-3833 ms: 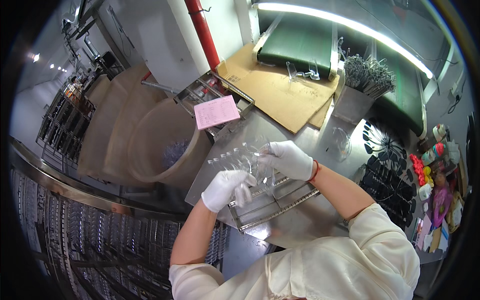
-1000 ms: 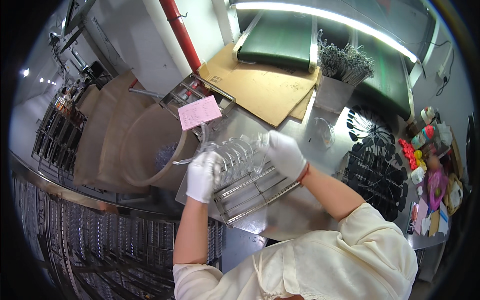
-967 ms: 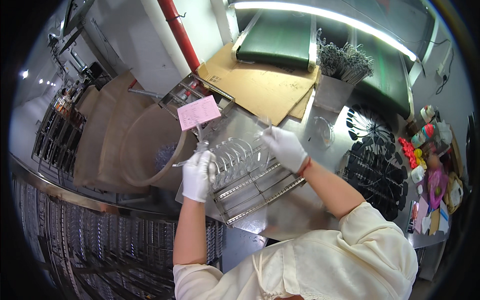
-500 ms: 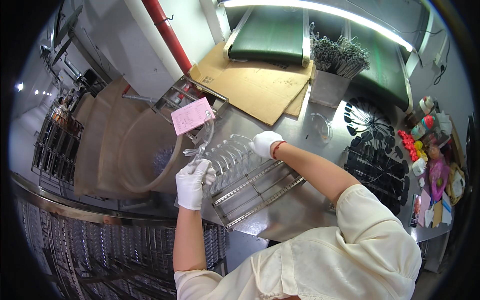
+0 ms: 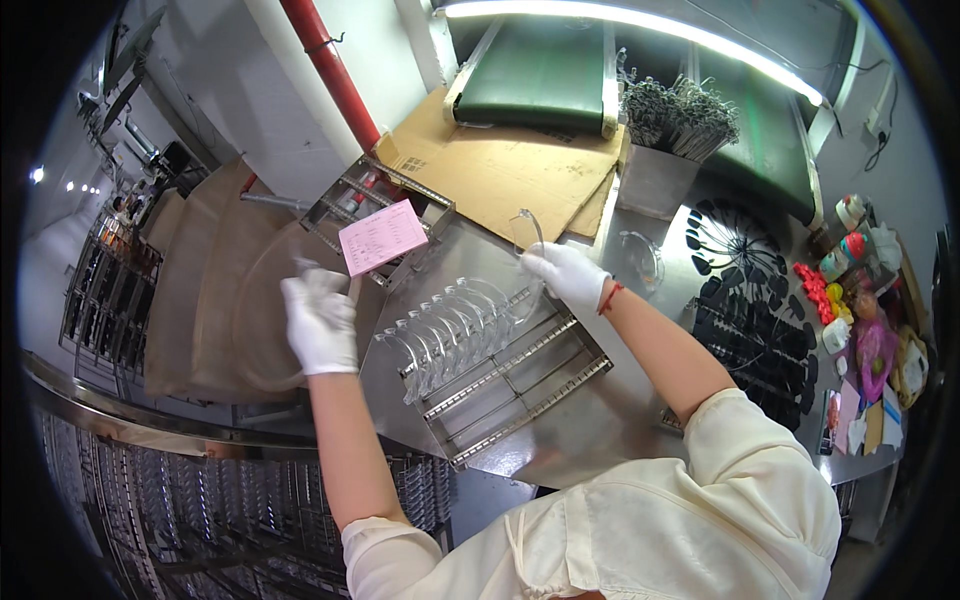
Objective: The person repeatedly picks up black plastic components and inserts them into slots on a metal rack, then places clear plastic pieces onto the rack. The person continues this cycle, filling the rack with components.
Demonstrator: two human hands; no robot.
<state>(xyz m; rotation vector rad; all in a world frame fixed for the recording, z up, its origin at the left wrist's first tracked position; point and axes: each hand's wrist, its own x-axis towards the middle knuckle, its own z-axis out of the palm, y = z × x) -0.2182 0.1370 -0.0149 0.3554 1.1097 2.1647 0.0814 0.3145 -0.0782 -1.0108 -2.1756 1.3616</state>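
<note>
My right hand (image 5: 568, 276), in a white glove with a red cord at the wrist, pinches a clear curved plastic piece (image 5: 534, 232) above the far right end of a metal rack (image 5: 520, 384). Several like clear curved pieces (image 5: 450, 325) stand in a row along the rack's far side. My left hand (image 5: 322, 322), gloved too and a little blurred, is off to the left of the rack over a large brown bin (image 5: 200, 310). Its fingers are curled, with a smeared greyish shape at their tips that I cannot make out.
A pink paper slip (image 5: 382, 238) lies on another metal rack (image 5: 432, 205) behind. Flat cardboard (image 5: 500, 170) lies below a green conveyor belt (image 5: 540, 75). Black pieces (image 5: 750, 330) are spread at right, beside bottles and bags (image 5: 875, 345). A box of wire hooks (image 5: 660, 178) stands behind.
My left hand has moved left, away from the rack and over the bin. My right hand has shifted right and lifted a clear curved piece up from the row's end.
</note>
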